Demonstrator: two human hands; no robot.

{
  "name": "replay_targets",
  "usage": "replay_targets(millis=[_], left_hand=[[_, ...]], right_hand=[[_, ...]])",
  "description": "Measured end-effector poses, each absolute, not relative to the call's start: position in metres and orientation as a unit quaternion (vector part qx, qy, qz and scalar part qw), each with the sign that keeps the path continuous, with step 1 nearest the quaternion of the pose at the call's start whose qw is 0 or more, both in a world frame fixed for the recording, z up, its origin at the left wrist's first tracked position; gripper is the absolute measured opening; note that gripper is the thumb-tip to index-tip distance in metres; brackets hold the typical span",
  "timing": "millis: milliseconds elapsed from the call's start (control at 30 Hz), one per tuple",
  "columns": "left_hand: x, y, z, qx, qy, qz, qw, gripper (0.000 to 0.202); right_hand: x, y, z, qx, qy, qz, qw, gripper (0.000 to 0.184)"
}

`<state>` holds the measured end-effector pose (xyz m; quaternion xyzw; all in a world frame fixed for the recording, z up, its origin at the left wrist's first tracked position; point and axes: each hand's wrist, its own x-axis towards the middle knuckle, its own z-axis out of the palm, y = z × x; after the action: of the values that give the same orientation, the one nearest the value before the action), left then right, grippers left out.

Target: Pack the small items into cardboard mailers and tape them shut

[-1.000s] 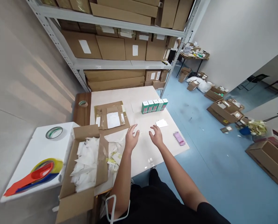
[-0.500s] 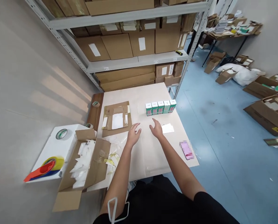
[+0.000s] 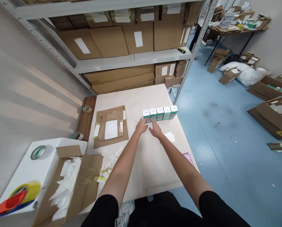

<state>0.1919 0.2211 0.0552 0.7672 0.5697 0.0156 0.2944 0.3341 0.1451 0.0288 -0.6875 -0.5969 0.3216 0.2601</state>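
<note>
A row of several small green-and-white boxes [image 3: 160, 115] stands upright on the table [image 3: 152, 164], their white tops facing up. At the left end of that row, my left hand [image 3: 141, 126] reaches with fingers apart to the front of the endmost box. My right hand [image 3: 155, 129] is just beside it, fingers spread toward the second box. Whether the fingertips touch the boxes cannot be told; neither hand grips anything. White cards [image 3: 169, 136] lie to the right of my right hand. A flattened cardboard piece [image 3: 111, 143] with white labels lies left of my left hand.
An open carton [image 3: 89, 176] of white packets stands at the left, by a white box [image 3: 48, 164] bearing tape rolls and a red tape dispenser [image 3: 9, 203]. Shelving [image 3: 122, 62] with cartons rises behind the table. A phone [image 3: 188, 157] lies at the right edge.
Both hands have moved forward and closer together, from bare table to the front of the box row. The camera view has shifted, and the boxes appear in place.
</note>
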Motion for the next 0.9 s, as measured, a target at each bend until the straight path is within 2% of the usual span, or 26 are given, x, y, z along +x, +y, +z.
replay_targets(millis=[133, 233, 300, 533, 700, 900], left_hand=[[0.207, 0.255, 0.035, 0.736, 0.605, 0.013, 0.305, 0.087], [0.205, 0.263, 0.025, 0.706, 0.624, -0.039, 0.332, 0.1], [0.2, 0.262, 0.02, 0.7, 0.626, -0.06, 0.338, 0.102], [0.179, 0.239, 0.004, 0.729, 0.586, 0.038, 0.352, 0.077], [0.176, 0.217, 0.002, 0.712, 0.578, 0.092, 0.387, 0.072], [0.162, 0.17, 0.016, 0.7, 0.593, 0.134, 0.374, 0.068]], right_hand=[[0.341, 0.161, 0.01, -0.688, -0.596, 0.325, 0.255, 0.079], [0.345, 0.17, -0.003, -0.677, -0.601, 0.342, 0.253, 0.08], [0.346, 0.177, -0.011, -0.673, -0.601, 0.352, 0.25, 0.081], [0.333, 0.203, -0.027, -0.665, -0.582, 0.385, 0.267, 0.081], [0.324, 0.196, -0.028, -0.67, -0.575, 0.39, 0.26, 0.078], [0.319, 0.152, -0.02, -0.665, -0.587, 0.368, 0.278, 0.071]])
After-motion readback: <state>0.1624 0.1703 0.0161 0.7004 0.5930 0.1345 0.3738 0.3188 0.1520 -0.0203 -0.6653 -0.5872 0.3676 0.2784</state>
